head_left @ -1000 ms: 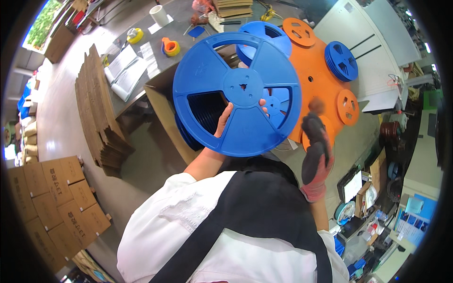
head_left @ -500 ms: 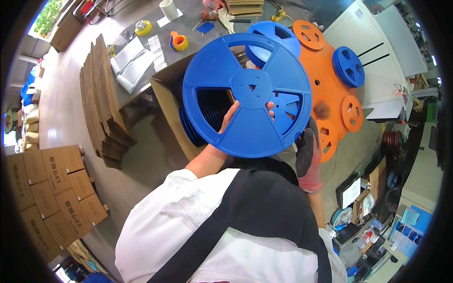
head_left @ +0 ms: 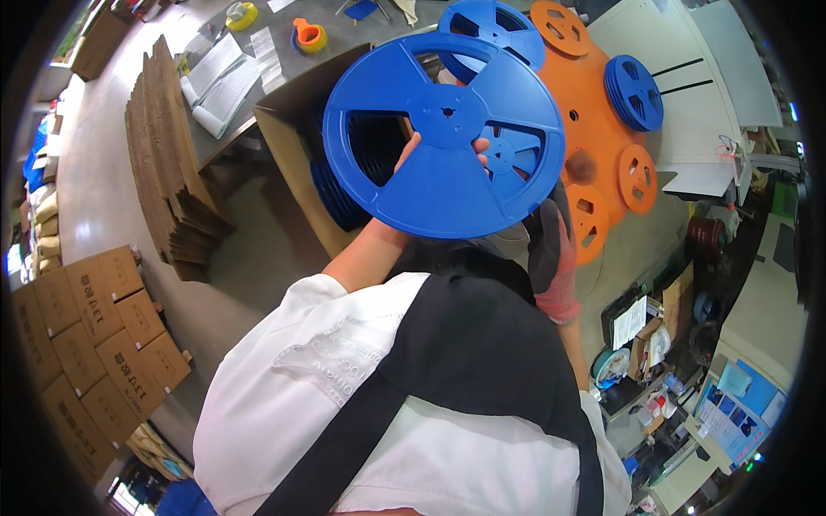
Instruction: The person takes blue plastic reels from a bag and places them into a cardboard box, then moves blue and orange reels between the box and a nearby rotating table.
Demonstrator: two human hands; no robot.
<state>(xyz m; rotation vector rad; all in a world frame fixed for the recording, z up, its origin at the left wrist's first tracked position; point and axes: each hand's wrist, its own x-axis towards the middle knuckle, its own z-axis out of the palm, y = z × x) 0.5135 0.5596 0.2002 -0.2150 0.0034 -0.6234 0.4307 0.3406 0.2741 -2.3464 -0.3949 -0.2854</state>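
Note:
A large blue plastic reel [head_left: 447, 189] with cut-out windows is held up in front of me. My left hand [head_left: 408, 151], bare, grips it from beneath; the thumb shows through the left window and fingertips through the right one. The palm is hidden behind the plastic. My right hand [head_left: 551, 258] wears a grey and pink glove and hangs by the reel's lower right edge. Its fingers are partly covered, so their hold is unclear. Below the reel, an open cardboard box [head_left: 288, 172] contains several dark blue reels [head_left: 331, 198] standing on edge.
An orange turntable [head_left: 594, 112] at the right carries blue reel stacks [head_left: 635, 93] and smaller orange discs [head_left: 637, 178]. Flattened cardboard [head_left: 168, 172] leans against the grey table [head_left: 335, 34], which bears papers and a tape dispenser [head_left: 309, 36]. Stacked cartons [head_left: 103, 335] stand at lower left.
The whole view has shifted, so surroundings sit higher in the picture. The blue reel, still in my left hand, looks slightly flatter. My right hand stays beside its edge.

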